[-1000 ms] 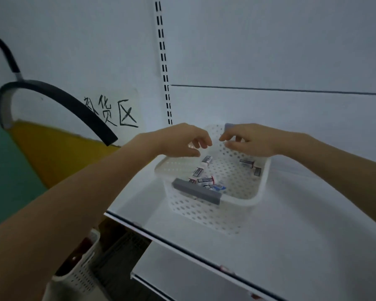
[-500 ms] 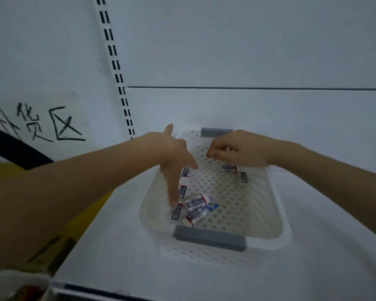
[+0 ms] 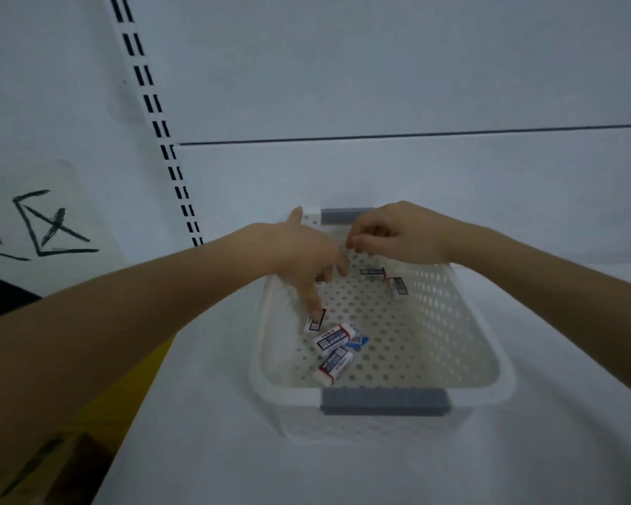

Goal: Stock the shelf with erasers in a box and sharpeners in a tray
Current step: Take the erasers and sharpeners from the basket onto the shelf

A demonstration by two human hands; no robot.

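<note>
A white perforated basket (image 3: 463,315) with grey handle strips stands on the white shelf (image 3: 215,413). Several small erasers in printed sleeves lie on its floor: a cluster (image 3: 334,338) at the left, two more (image 3: 397,286) at the back right. My left hand (image 3: 306,260) reaches down into the basket with fingers extended, and one fingertip touches an eraser (image 3: 316,322) at the left wall. Above the basket's back edge my right hand (image 3: 394,231) hovers with fingers curled together. Whether they pinch anything is hidden.
A slotted shelf upright (image 3: 153,114) runs up the white back panel. At the left hangs a paper sign with handwritten characters (image 3: 41,227). Below the shelf's left edge are a yellow surface (image 3: 124,402) and a brown box (image 3: 51,468).
The view has moved closer and right over the basket. My left hand went from hovering beside the right hand to reaching down onto the erasers. The right hand stays at the back edge.
</note>
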